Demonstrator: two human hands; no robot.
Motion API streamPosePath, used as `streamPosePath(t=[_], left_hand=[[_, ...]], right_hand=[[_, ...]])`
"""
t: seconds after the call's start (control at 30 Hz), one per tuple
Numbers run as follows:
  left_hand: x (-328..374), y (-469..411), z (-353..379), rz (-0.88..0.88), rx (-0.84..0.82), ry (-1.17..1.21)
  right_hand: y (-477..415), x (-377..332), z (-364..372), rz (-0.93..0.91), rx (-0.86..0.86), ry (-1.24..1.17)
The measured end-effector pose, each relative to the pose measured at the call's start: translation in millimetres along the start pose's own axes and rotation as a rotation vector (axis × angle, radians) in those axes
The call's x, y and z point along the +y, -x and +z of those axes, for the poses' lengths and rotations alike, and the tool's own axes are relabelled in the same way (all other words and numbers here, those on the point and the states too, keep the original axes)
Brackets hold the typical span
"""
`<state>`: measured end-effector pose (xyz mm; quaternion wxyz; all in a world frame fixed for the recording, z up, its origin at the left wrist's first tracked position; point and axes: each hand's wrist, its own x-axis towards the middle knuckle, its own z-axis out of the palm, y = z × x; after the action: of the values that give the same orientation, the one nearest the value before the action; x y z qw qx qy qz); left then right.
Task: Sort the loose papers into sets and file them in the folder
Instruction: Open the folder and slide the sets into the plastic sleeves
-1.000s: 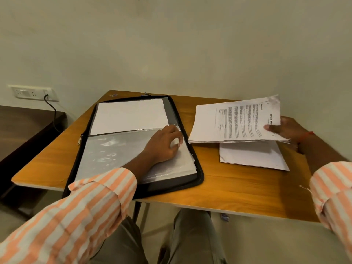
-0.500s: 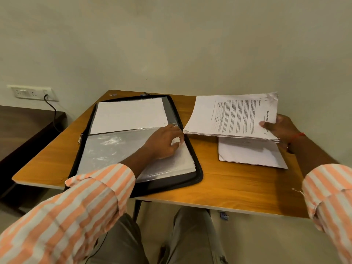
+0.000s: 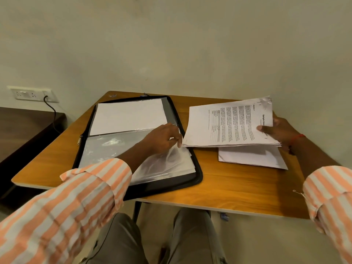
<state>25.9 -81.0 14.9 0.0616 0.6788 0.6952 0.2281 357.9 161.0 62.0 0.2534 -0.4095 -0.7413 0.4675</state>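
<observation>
Here's the black zip folder [image 3: 191,180], lying open on the wooden table [image 3: 238,189], a plain white sheet [image 3: 127,117] tucked into its far half. The left hand [image 3: 163,139] is down on the near half, fingers curled at the right edge of the top clear sleeve [image 3: 118,147]. Thumb and fingertips pinch the plastic there, and it puckers up into a shiny ridge just under the knuckles. Over on the other side, the right hand [image 3: 280,132] grips the stack of printed papers [image 3: 228,124] by its right end, thumb pressed on top beside the bold heading, fingers hidden underneath. That stack is off the table, roughly level, print side up with the text running sideways. Its free left end reaches right across to the folder's right rim, just beside the left hand's fingertips and the pinched sleeve edge; whether paper and fingers actually touch, I can't tell. So the grip is at one end, and the sleeve opening is at the other. Beneath the raised stack, a few loose sheets [image 3: 251,158] lie flat on the table, partly shadowed by it and well clear of the folder. Orange-and-white striped sleeves [image 3: 76,202] cover both forearms. On the wall at left, a cable [image 3: 51,109] hangs from a wall socket [image 3: 28,94].
</observation>
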Motion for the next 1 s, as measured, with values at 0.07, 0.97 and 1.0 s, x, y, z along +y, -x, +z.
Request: streamPosePath(t=[0.07, 0.97, 1.0], left_hand=[[1.4, -2.5, -0.3, 0.005, -0.021, 0.0], [-34.6, -48.1, -38.1, 0.083, 0.089, -0.391], [-35.9, -49.7, -39.0, 0.071, 0.087, -0.38]], right_hand=[[-3.7, -0.9, -4.1, -0.012, -0.014, 0.014], [-11.4, 8.8, 2.6, 0.163, -0.305, -0.164], [-13.3, 10.1, 1.8, 0.17, -0.322, -0.172]])
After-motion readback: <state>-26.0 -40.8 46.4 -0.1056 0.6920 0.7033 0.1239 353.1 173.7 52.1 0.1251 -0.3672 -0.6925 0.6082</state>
